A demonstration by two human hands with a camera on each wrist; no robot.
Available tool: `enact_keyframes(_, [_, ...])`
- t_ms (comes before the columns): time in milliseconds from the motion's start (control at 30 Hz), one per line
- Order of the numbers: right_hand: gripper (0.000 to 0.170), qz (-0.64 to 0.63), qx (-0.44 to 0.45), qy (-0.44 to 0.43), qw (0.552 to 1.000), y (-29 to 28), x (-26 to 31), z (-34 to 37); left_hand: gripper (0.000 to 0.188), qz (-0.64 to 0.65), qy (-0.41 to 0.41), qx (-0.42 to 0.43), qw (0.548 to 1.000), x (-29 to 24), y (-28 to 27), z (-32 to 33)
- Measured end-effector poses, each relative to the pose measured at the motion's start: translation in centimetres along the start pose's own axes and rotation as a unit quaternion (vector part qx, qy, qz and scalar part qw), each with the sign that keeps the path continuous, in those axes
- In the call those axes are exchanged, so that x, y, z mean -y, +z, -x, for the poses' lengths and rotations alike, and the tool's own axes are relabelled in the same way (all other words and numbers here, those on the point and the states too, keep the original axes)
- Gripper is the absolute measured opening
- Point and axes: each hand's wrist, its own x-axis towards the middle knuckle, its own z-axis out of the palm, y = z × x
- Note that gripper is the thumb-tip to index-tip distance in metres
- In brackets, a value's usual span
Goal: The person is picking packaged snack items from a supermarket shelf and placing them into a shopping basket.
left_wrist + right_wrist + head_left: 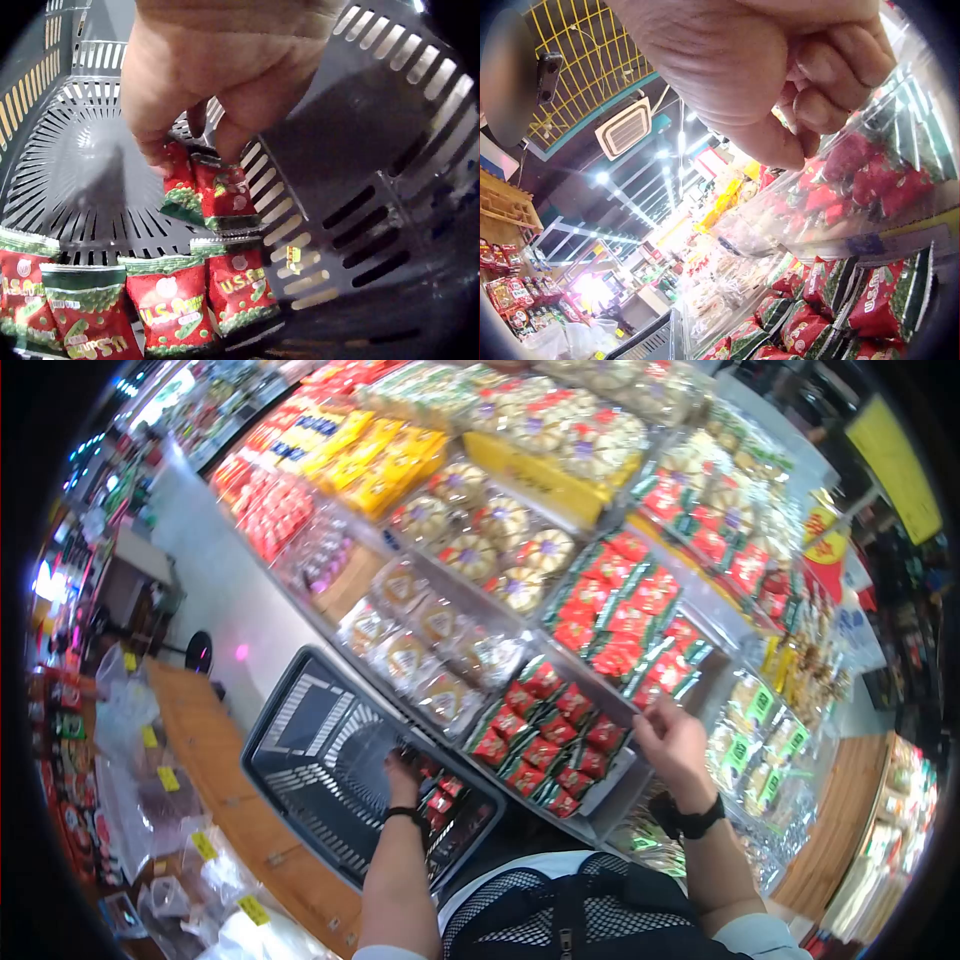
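Observation:
Inside the grey shopping basket [300,760], my left hand [225,82] pinches two small red-and-green snack packets [225,195] printed with green peas. Several matching packets [166,304] lie in a row on the basket floor in the left wrist view. My right hand [680,750] is over the display rack, by the end of the clear divider [600,680]. Its fingers [821,112] are curled, and I cannot tell whether they hold anything. Red packets fill the bin [545,735] below this hand, and more red packets [625,600] lie in the bin behind.
Clear-wrapped round snacks [440,625] fill the bin beside the red packets. Yellow packs [385,455] lie farther along the rack. Green-labelled bags [760,750] lie right of my right hand. A wooden counter [240,780] with plastic bags runs along the left, beyond the basket.

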Motion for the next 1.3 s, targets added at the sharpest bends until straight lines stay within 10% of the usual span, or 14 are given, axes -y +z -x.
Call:
enact_keyframes(200, [0.021,-0.049,0.054,-0.058,0.996,-3.0,1.6,-0.6,0.054,0.040,-0.012,-0.030,0.999,-0.5,-2.3,-0.5])
enact_keyframes(267, [0.024,-0.029,-0.018,-0.113,0.993,-3.6,2.3,-2.0,0.042,0.265,-0.041,-0.048,0.962,-3.9,-4.9,1.7])
enact_keyframes(433, [0.035,-0.006,-0.151,-0.247,0.957,-2.9,4.3,-6.7,0.027,0.320,0.023,-0.076,0.944,-14.6,-9.4,8.7])
enact_keyframes(567, [0.039,0.106,-0.179,-0.256,0.944,0.0,3.7,-9.0,0.012,0.388,0.177,0.072,0.902,-21.6,-9.8,14.7])
enact_keyframes(867, [0.030,-0.116,-0.083,-0.356,0.924,-2.6,4.1,-1.9,0.033,0.510,0.044,0.381,0.770,-32.3,-7.2,20.7])
enact_keyframes(1067, [0.029,-0.198,0.059,-0.423,0.882,-3.0,4.5,1.6,0.037,0.468,0.078,0.403,0.783,-31.9,-6.0,20.0])
enact_keyframes(1300, [0.036,-0.023,-0.140,-0.218,0.966,-1.9,2.6,-5.1,0.035,0.454,0.059,0.360,0.813,-30.0,-8.0,19.8])
